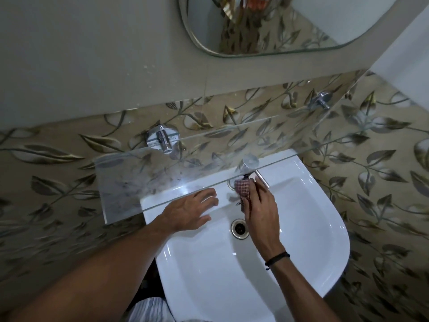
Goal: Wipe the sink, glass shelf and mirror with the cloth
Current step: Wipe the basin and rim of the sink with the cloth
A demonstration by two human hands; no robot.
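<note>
Gripping the cloth (242,190), right hand (261,212) hovers over sink (313,217); left hand's (188,212) fingers spread.

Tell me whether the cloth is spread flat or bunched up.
Bunched up. The right hand grips the cloth as a wad beside the tap, one end hanging loose.

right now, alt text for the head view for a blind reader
The right hand holds a checked cloth against the tap at the back of a white sink, while the left hand lies open nearby. A smeared glass shelf and a mirror hang above.
</note>
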